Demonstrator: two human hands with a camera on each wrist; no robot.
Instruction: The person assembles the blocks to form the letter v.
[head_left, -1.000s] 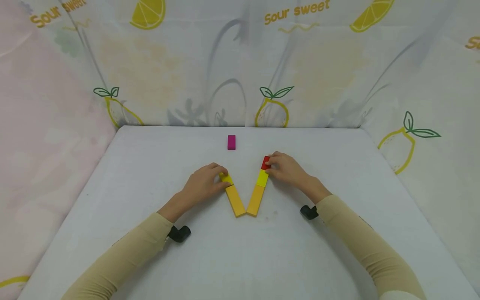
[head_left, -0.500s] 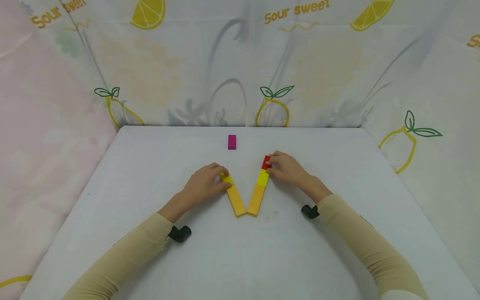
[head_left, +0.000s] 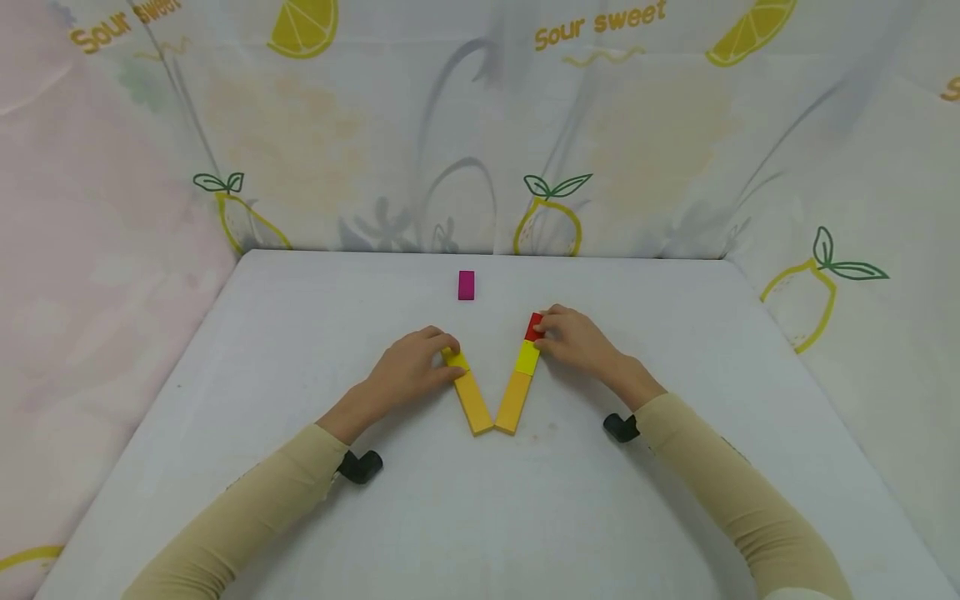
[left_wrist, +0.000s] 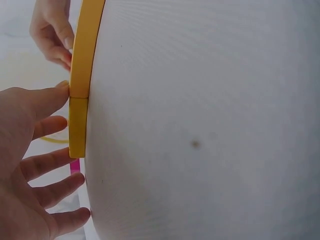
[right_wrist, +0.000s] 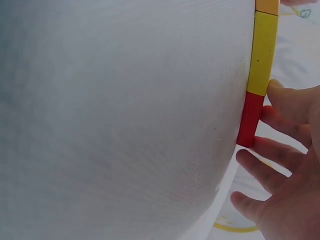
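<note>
In the head view, wooden blocks lie in a V on the white table. Its left arm is a long orange block [head_left: 474, 403] capped by a short yellow block [left_wrist: 78, 129]. My left hand [head_left: 408, 364] holds that yellow block, thumb at the joint and fingers around its far end. The right arm runs from another long orange block [head_left: 513, 403] through a bright yellow block [head_left: 527, 358] to a red block [right_wrist: 251, 120]. My right hand [head_left: 579, 340] holds the red block, thumb at its joint with the yellow one, fingers along its side and far end.
A magenta block [head_left: 467, 285] stands beyond the V, near the back of the white table [head_left: 480, 517]. Cloth [head_left: 360, 125] printed with lemons hangs behind and at both sides. A black wrist-worn piece [head_left: 363, 467] sits below the left sleeve, another [head_left: 621, 427] at the right.
The head view has shifted very slightly. Both hands and all the blocks keep their places relative to each other.
</note>
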